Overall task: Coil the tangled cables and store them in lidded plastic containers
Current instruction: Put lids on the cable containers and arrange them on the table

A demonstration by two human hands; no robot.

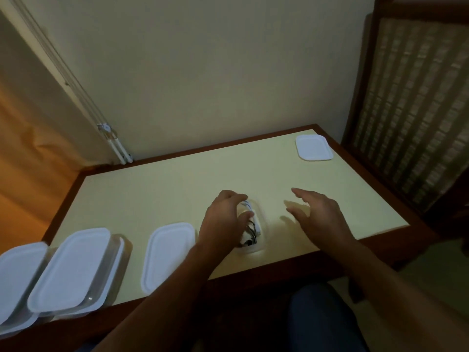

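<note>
Dim room: plain wall [203, 72], cream table [177, 179], woven screen [411, 102].

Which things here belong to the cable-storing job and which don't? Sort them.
Part of the job:
- open container
- coiled cables under the left hand
- loose lid
- lidded containers
- right hand, open above the table

Just there:
- wooden screen
- blind cords

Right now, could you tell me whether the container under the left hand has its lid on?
Off. The container is open, cables showing inside; a loose lid lies far right.
</note>
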